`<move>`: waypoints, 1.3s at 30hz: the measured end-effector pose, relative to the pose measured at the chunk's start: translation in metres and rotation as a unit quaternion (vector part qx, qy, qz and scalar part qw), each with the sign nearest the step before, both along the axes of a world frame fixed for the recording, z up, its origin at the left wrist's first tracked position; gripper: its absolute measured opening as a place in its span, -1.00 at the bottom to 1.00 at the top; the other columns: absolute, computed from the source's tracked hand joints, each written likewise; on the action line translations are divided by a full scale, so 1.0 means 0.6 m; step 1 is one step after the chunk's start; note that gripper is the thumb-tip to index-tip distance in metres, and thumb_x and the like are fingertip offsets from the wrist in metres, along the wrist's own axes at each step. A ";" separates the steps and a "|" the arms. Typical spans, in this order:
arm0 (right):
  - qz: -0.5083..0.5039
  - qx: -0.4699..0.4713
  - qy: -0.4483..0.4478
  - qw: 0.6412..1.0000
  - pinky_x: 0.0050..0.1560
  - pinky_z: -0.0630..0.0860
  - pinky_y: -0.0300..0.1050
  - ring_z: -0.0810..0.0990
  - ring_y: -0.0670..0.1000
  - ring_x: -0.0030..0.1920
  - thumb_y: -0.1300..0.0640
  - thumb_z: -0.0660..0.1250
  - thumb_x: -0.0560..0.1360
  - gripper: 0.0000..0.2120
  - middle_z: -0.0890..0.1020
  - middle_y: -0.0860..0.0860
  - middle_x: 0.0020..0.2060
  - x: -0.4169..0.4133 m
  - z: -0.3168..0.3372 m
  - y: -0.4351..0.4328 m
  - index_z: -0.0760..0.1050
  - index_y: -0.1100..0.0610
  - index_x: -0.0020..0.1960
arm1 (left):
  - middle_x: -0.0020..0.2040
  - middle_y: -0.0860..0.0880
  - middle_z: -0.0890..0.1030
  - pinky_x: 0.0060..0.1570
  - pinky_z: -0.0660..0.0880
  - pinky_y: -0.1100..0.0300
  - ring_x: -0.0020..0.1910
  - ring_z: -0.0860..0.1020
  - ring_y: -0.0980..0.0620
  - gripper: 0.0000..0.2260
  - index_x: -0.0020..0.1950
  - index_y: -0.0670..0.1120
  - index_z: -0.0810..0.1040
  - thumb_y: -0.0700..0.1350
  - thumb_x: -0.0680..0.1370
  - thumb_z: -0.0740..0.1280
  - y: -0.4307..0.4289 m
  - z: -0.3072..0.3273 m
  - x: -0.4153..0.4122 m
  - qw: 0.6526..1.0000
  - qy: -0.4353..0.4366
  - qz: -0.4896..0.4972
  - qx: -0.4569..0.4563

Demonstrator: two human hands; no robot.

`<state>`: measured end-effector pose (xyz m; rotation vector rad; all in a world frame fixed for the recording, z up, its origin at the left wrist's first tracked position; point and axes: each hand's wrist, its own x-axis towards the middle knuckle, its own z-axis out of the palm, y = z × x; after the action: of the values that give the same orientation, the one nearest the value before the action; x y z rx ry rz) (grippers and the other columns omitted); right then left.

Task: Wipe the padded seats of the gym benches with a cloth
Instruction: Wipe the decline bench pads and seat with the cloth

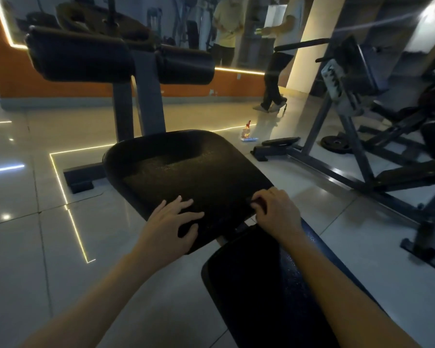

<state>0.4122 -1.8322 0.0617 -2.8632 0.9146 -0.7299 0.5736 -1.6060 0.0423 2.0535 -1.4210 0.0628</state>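
On the near edge of the padded seat (pixel 186 169), in the head view, two bare hands are resting. The left hand (pixel 171 222) is lying flat on the seat's near left side. Its fingers are straight and spread apart, so its grip is loose and holding nothing. The right hand (pixel 276 209) is sitting at the seat's near right corner. Its fingers (pixel 258 200) are curling in tight, and its grip is pinching the dark edge of the seat there. It is too dark to tell if a cloth is lying under that hand. The seat is black, and tiny shiny dots are showing on its top. Just on the near side of the seat, a long black back pad (pixel 256 285) is stretching toward the camera. Beyond the seat, two fat black roller pads (pixel 81 54) are sticking out from a grey post. To the right of the seat and farther back, a small spray bottle (pixel 247 131) is standing on the shiny tiled floor (pixel 23 234). Far beyond the seat on the right, a person in dark trousers (pixel 278 71) is standing.
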 end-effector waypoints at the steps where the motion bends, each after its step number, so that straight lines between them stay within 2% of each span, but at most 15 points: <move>1: -0.024 0.017 -0.001 1.000 -0.13 0.36 -0.17 0.42 -0.08 0.02 -0.02 0.30 0.58 -0.86 0.46 -0.10 -0.06 0.000 0.002 -0.022 0.54 -0.06 0.12 | 0.51 0.08 0.32 0.53 -0.13 0.09 0.55 0.11 0.11 -0.68 0.33 0.20 0.51 0.10 0.58 0.21 -0.002 0.001 -0.001 1.000 0.006 0.003 -0.003; 4: -0.071 0.058 -0.047 0.995 -0.14 0.46 -0.10 0.51 0.02 0.02 -0.01 0.31 0.57 -0.84 0.55 -0.03 -0.06 0.010 -0.007 -0.043 0.55 -0.04 0.12 | 0.50 0.09 0.33 0.51 -0.13 0.11 0.55 0.12 0.10 -0.71 0.32 0.20 0.52 0.01 0.60 0.28 -0.003 0.003 0.000 1.000 0.014 0.005 0.002; 6: -0.069 0.065 -0.056 0.994 -0.11 0.41 -0.13 0.47 -0.05 -0.02 -0.03 0.32 0.57 -0.81 0.57 -0.03 -0.04 0.008 -0.014 -0.022 0.54 -0.05 0.17 | 0.51 0.11 0.31 0.50 -0.13 0.14 0.55 0.11 0.12 -0.71 0.31 0.21 0.52 0.01 0.60 0.29 -0.003 0.008 0.005 1.000 0.022 0.000 0.013; 8: -0.003 0.068 -0.043 0.997 -0.04 0.38 -0.16 0.43 -0.10 -0.02 -0.05 0.33 0.57 -0.79 0.56 -0.08 -0.03 0.005 -0.015 0.017 0.54 -0.07 0.18 | 0.51 0.14 0.30 0.50 -0.12 0.15 0.55 0.10 0.14 -0.71 0.31 0.23 0.51 0.02 0.60 0.30 -0.008 0.018 0.011 0.999 0.031 -0.006 0.027; 11: 0.113 0.031 -0.018 0.993 0.10 0.45 -0.10 0.50 -0.09 0.05 -0.09 0.32 0.55 -0.77 0.61 -0.12 0.03 0.007 -0.015 0.086 0.54 -0.10 0.18 | 0.55 0.15 0.22 0.51 -0.16 0.04 0.57 0.03 0.10 -0.69 0.35 0.27 0.44 0.06 0.60 0.28 -0.031 0.034 0.016 0.996 0.021 -0.011 0.089; 15: 0.155 -0.032 -0.025 0.987 0.02 0.46 -0.11 0.54 -0.04 0.03 -0.06 0.35 0.54 -0.77 0.63 -0.07 0.05 0.009 -0.025 0.100 0.56 -0.06 0.18 | 0.57 0.13 0.15 0.49 -0.21 -0.14 0.59 -0.05 -0.06 -0.65 0.40 0.29 0.37 0.06 0.62 0.23 -0.074 0.052 0.006 0.988 0.014 -0.026 0.150; 17: 0.114 -0.027 -0.040 0.992 0.02 0.45 -0.12 0.53 -0.04 0.03 -0.03 0.34 0.54 -0.79 0.61 -0.06 0.03 0.007 -0.028 0.059 0.56 -0.05 0.17 | 0.57 0.13 0.16 0.48 -0.22 -0.19 0.58 -0.07 -0.13 -0.62 0.43 0.27 0.34 0.01 0.63 0.23 -0.083 0.056 0.000 0.989 0.019 -0.026 0.147; 18: 0.061 -0.001 -0.054 0.997 0.02 0.45 -0.12 0.53 -0.04 0.04 -0.02 0.34 0.55 -0.80 0.61 -0.06 0.02 0.008 -0.027 0.026 0.56 -0.06 0.16 | 0.57 0.14 0.16 0.48 -0.22 -0.20 0.58 -0.07 -0.15 -0.61 0.45 0.26 0.32 0.00 0.63 0.22 -0.083 0.055 -0.001 0.989 0.018 -0.024 0.144; 21: -0.092 0.125 -0.091 0.984 -0.06 0.51 -0.09 0.57 0.00 0.03 -0.02 0.33 0.56 -0.81 0.62 -0.03 -0.01 0.000 -0.019 -0.058 0.55 -0.04 0.17 | 0.56 0.16 0.18 0.50 -0.18 -0.16 0.59 -0.06 -0.11 -0.58 0.49 0.24 0.27 0.05 0.63 0.22 -0.078 0.046 0.006 0.990 0.012 -0.029 0.141; 23: -0.102 0.126 -0.088 0.983 -0.08 0.48 -0.11 0.56 -0.02 0.01 -0.03 0.33 0.57 -0.80 0.61 -0.04 -0.04 0.000 -0.024 -0.061 0.55 -0.04 0.17 | 0.54 0.19 0.21 0.52 -0.15 -0.12 0.59 -0.03 -0.05 -0.59 0.47 0.23 0.31 0.09 0.62 0.24 -0.076 0.041 0.013 0.991 0.015 -0.029 0.133; 26: -0.002 0.077 -0.059 0.995 -0.02 0.40 -0.16 0.47 -0.12 0.01 -0.04 0.31 0.57 -0.79 0.59 -0.09 -0.02 -0.001 -0.027 0.010 0.54 -0.06 0.19 | 0.50 0.23 0.28 0.52 -0.12 -0.04 0.58 0.02 0.01 -0.63 0.41 0.24 0.39 0.08 0.59 0.29 -0.077 0.033 0.014 0.995 0.021 -0.018 0.093; 29: 0.150 0.036 -0.034 0.987 0.07 0.46 -0.11 0.49 -0.10 0.05 -0.03 0.33 0.56 -0.79 0.61 -0.07 0.04 0.009 -0.019 0.102 0.56 -0.04 0.18 | 0.48 0.24 0.30 0.51 -0.12 0.00 0.57 0.04 0.04 -0.65 0.37 0.25 0.42 0.02 0.60 0.30 -0.084 0.030 0.018 0.997 0.023 -0.010 0.076; 31: 0.207 -0.012 -0.034 0.978 -0.04 0.44 -0.16 0.53 -0.05 -0.03 -0.01 0.36 0.54 -0.83 0.64 -0.04 -0.03 0.019 -0.030 0.155 0.59 0.01 0.09 | 0.45 0.28 0.29 0.51 -0.15 0.03 0.58 0.03 0.04 -0.63 0.35 0.28 0.38 -0.06 0.61 0.29 -0.084 0.029 0.024 0.996 0.037 -0.020 0.073; 35: 0.214 -0.040 -0.061 0.974 -0.19 0.32 -0.21 0.51 -0.04 -0.14 -0.02 0.38 0.49 -0.84 0.62 -0.07 -0.12 0.025 -0.044 0.162 0.59 -0.01 0.03 | 0.37 0.27 0.29 0.42 -0.21 0.22 0.56 0.02 0.09 -0.52 0.37 0.29 0.28 -0.17 0.60 0.31 -0.076 0.032 0.028 0.993 0.098 -0.053 0.043; 39: 0.217 -0.054 -0.052 0.973 -0.16 0.42 -0.16 0.53 -0.02 -0.11 0.03 0.41 0.50 -0.80 0.59 -0.01 -0.07 0.027 -0.030 0.117 0.57 0.00 0.11 | 0.38 0.29 0.30 0.42 -0.20 0.23 0.56 0.03 0.10 -0.51 0.35 0.29 0.30 -0.20 0.59 0.31 -0.074 0.031 0.026 0.993 0.094 -0.065 0.030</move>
<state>0.4282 -1.7619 0.0436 -2.9211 0.2227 -0.8842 0.5893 -1.6502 0.0611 1.9517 -1.4494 -0.2260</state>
